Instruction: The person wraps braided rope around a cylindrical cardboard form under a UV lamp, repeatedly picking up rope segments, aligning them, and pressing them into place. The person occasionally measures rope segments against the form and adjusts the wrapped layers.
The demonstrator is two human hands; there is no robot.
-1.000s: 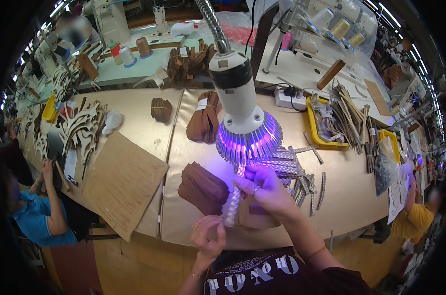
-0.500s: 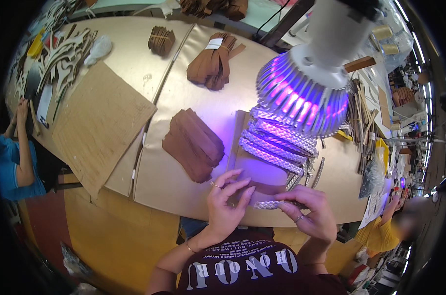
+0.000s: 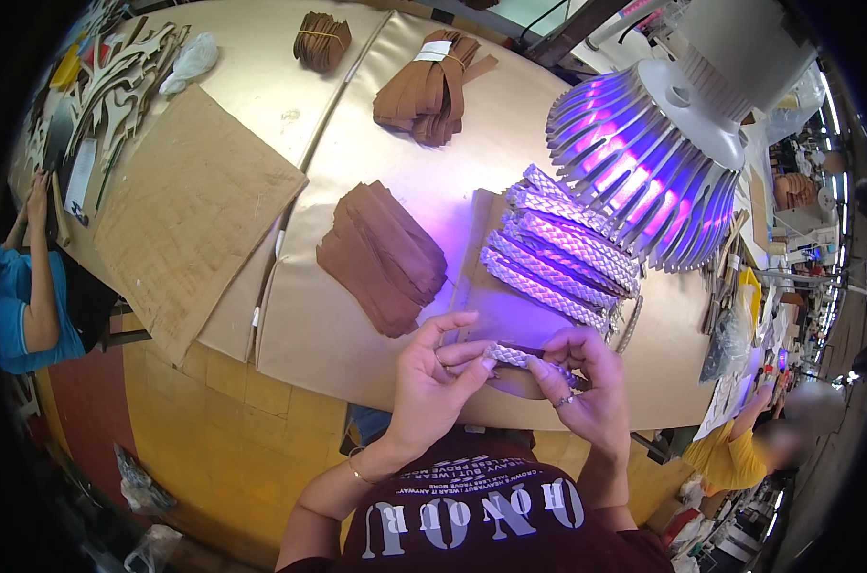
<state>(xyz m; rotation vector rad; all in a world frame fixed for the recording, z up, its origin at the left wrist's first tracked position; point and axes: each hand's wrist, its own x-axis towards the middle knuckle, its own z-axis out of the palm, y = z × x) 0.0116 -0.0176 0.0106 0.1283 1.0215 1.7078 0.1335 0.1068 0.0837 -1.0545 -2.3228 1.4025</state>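
Left hand [image 3: 424,387]: thumb and a finger pinch the left end of a short braided strip; the index finger is raised clear of it.
Right hand [image 3: 594,387]: thumb and bent fingers grip the same strip farther along, and a ring shows on one finger.
Braided strip [image 3: 513,357]: pale and woven, stretched between the two hands, in front of the person's chest and near the front edge of the table [image 3: 510,119].
Pile of braided strips [image 3: 562,253]: beyond the right hand, stacked side by side on a flat board [image 3: 473,239], tinted violet.
Lamp [image 3: 648,158]: ribbed metal head glowing violet, hanging over the right side of the pile.
Brown strips [image 3: 383,258]: a loose stack beyond the left hand, left of the board.
Tied bundle [image 3: 428,91]: brown too, with a white band, farther back.
Large tan sheet [image 3: 199,215]: flat, well to the left.
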